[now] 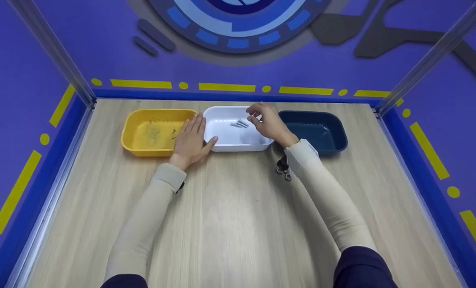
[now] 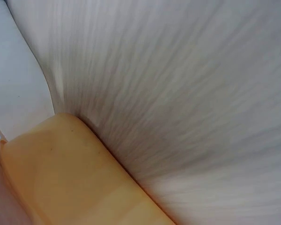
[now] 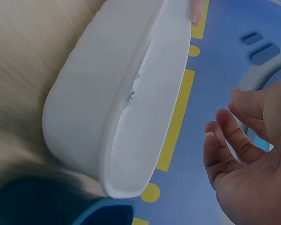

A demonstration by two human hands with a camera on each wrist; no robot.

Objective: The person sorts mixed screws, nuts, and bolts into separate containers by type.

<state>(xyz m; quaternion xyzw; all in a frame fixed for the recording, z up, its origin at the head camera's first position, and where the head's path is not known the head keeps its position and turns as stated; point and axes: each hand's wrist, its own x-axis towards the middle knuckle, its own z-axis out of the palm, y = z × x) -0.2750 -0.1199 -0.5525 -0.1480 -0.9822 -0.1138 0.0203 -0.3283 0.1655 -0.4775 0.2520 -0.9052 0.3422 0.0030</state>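
Observation:
My left hand (image 1: 190,138) lies with extended fingers over the right end of the yellow tray (image 1: 142,153), its thumb reaching to the white tray (image 1: 238,148). Several silver screw-like pieces (image 1: 241,124) are inside the white tray; their exact kind is too small to tell. Above that tray's right side hovers my right hand (image 1: 270,122), fingers loosely bent. Nothing shows between its thumb and fingers in the right wrist view, where the hand (image 3: 253,150) is apart from the white tray (image 3: 79,103). The left wrist view mostly gives the yellow tray's outer wall (image 2: 79,173).
A dark blue tray (image 1: 321,154) stands to the right of the white one. Several small metal nuts (image 1: 288,177) and dark pieces (image 1: 282,162) lie on the wooden table (image 1: 230,220) by the right sleeve. Small dark bits sit in the yellow tray. Purple panels enclose the table.

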